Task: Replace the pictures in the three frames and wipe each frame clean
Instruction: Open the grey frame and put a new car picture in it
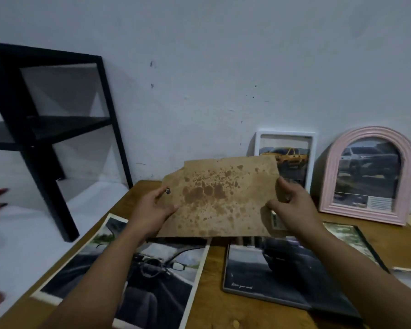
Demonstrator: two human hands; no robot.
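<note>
Two hands hold stained backing board (223, 198) above surface (214, 281), long axis running left-right. My left hand (156, 207) grips its left edge, my right hand (292, 205) pinches right edge. Dark frame (294, 269) lies flat directly below, slightly right, nearer right hand. Board likely goes down onto it, same orientation.
</note>
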